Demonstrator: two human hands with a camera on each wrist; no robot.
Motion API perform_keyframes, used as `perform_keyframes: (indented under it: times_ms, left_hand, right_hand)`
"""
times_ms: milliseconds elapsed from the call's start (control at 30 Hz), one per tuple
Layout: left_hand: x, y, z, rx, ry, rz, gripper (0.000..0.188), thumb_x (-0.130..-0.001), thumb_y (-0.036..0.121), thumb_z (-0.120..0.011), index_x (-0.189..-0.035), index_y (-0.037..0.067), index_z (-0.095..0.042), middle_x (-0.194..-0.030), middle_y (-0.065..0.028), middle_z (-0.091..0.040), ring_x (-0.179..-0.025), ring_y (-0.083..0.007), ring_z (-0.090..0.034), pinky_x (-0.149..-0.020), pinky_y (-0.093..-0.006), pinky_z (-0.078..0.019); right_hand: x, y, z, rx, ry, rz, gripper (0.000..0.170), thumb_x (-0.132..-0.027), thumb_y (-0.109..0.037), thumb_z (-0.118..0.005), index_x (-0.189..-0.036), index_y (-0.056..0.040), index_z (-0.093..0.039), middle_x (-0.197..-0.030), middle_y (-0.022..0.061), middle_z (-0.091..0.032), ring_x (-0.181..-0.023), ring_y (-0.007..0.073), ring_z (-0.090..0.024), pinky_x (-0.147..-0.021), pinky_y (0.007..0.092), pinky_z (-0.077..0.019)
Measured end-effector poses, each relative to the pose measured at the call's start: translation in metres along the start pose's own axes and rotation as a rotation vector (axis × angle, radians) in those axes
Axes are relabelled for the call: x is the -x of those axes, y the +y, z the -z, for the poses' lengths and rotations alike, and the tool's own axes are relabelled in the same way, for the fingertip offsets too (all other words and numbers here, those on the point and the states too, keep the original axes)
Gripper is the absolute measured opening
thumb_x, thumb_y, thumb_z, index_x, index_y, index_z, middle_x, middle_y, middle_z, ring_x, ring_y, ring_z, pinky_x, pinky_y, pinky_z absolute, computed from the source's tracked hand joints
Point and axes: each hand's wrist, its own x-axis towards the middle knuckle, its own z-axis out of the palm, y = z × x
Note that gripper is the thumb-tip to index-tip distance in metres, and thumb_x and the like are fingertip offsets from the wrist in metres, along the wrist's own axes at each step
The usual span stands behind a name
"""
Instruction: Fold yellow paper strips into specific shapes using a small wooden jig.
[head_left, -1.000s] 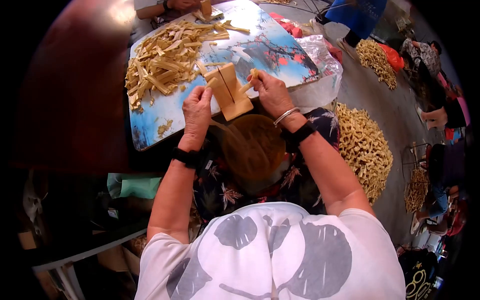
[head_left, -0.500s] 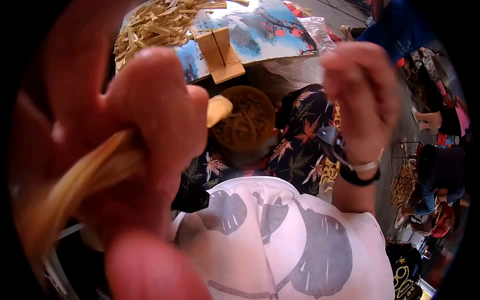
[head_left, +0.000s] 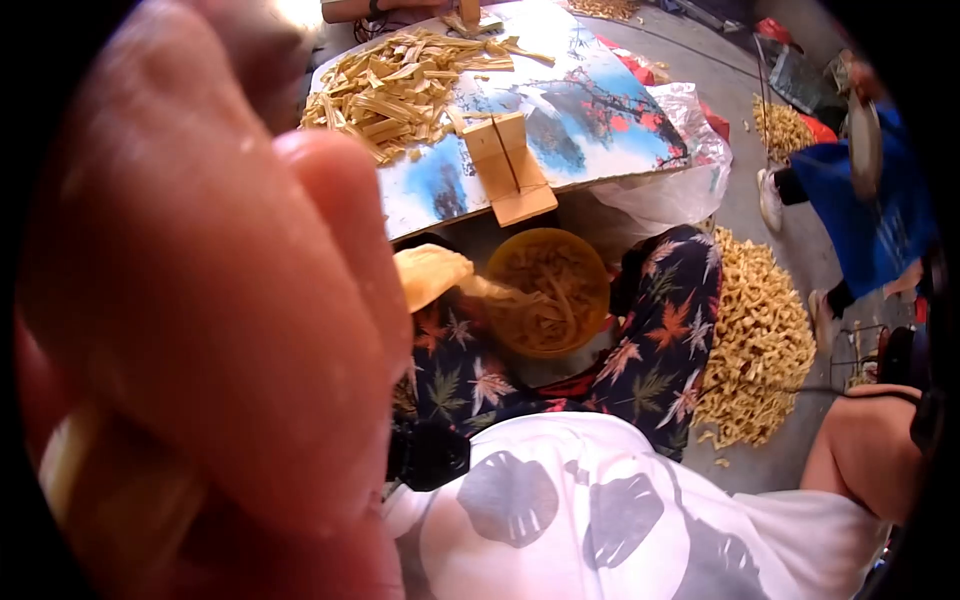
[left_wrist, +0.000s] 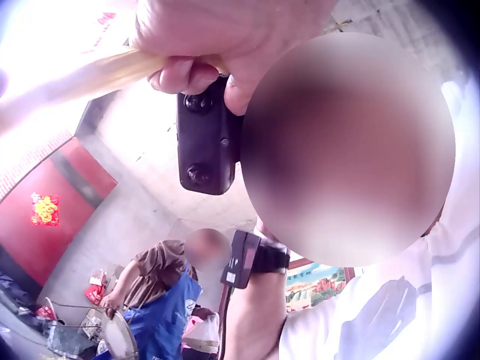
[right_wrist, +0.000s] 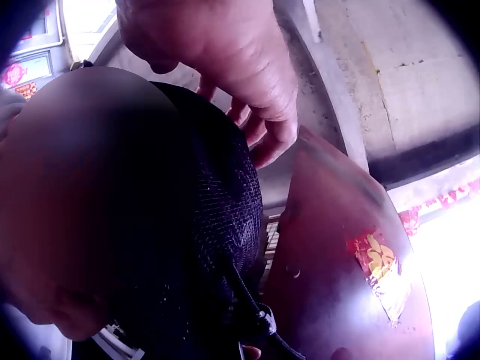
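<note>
My left hand looms large and blurred at the left of the head view, close to the camera. Its fingers grip a yellow dried strip, whose end sticks out by the fingertips. In the left wrist view the left hand is beside a small black camera at the head, with the strip trailing left. My right hand is raised to a dark mesh cap, its fingers loosely bent along the cap's side and no strip showing in it.
A slotted wooden block stands at the near edge of the painted table, by a heap of strips. A bowl of strips sits between the knees. Knotted pieces lie piled on the floor. A person in a blue apron stands at right.
Both hands have risen from the wooden block to the head, the left one with the yellow strip. The right hand has left the head view. The blue-aproned person now stands nearer.
</note>
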Motion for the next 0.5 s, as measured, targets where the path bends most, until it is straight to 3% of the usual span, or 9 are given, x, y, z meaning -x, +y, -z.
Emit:
perform_keyframes:
  times_ms: [500]
  left_hand:
    - [0.007, 0.011, -0.035, 0.008, -0.007, 0.082, 0.079, -0.09, 0.057, -0.054, -0.141, -0.002, -0.041, -0.109, -0.0113, -0.056, -0.058, -0.0066, -0.037, -0.05, -0.0224, -0.0297]
  right_hand:
    - [-0.016, -0.016, 0.038, -0.03, -0.077, 0.027, 0.013, -0.099, -0.014, -0.052, -0.102, -0.0059, -0.062, -0.082, 0.0015, -0.053, -0.07, 0.0105, -0.045, -0.063, 0.0249, -0.036]
